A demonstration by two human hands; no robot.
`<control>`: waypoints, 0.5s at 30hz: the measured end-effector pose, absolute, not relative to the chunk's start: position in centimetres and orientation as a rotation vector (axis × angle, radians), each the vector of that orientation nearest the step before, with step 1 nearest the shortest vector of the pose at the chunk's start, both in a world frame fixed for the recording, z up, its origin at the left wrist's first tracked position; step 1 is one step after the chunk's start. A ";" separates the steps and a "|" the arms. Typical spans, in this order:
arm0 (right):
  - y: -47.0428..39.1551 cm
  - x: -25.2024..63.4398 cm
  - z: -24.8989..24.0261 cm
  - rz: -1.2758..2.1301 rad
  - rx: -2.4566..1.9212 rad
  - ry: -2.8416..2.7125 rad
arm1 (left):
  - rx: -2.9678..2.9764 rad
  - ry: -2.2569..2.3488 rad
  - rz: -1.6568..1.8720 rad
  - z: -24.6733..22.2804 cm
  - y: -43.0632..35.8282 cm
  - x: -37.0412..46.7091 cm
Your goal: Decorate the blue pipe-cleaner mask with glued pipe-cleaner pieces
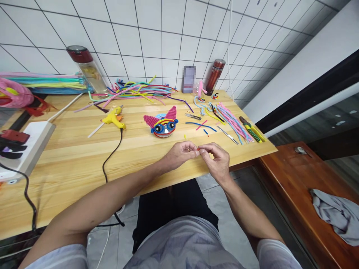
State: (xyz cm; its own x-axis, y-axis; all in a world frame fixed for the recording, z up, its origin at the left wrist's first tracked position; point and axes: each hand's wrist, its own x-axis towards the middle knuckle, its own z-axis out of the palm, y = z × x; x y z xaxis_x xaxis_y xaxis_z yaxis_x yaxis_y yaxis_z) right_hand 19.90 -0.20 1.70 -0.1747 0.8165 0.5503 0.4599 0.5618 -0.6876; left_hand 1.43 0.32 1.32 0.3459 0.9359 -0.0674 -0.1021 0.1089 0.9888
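My left hand (181, 154) and my right hand (216, 160) meet above the table's front edge, thumbs and fingertips pinched together. Between them shows a tiny red pipe cleaner piece (198, 149), mostly covered by the fingers. Just beyond my left hand sits a pipe cleaner animal head (163, 128) with pink pointed ears, blue-ringed eyes and a red lower edge. A short yellow piece (185, 137) lies between the head and my hands. Past my right hand are cut blue pieces (205, 132), a long blue pipe cleaner (200, 124) and a slim silver craft knife (227, 135).
A yellow glue gun (114, 118) lies left, its black cord crossing the wooden table (70, 157). Thread snips (193, 116), green-yellow pliers (251, 130) and pipe cleaner bundles (140, 90) lie around. A glass bottle (89, 71), phone (189, 79), red flask (215, 77) and power strip (33, 145) stand farther out.
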 end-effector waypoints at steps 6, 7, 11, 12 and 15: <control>-0.2 19.9 1.2 0.462 -1.113 -1.771 | 1.213 0.903 1.008 0.9 0.3 1.6; -0.2 19.8 1.1 0.463 -1.111 -1.769 | 1.214 0.904 1.007 0.9 0.3 1.6; -0.2 19.8 1.1 0.491 -1.076 -1.772 | 1.207 0.926 0.986 1.2 0.3 1.4; -0.2 19.8 1.1 0.502 -1.071 -1.771 | 1.199 0.925 0.973 1.2 0.3 1.3; -0.1 19.9 1.1 0.530 -1.072 -1.762 | 1.160 0.885 0.931 1.4 0.4 1.0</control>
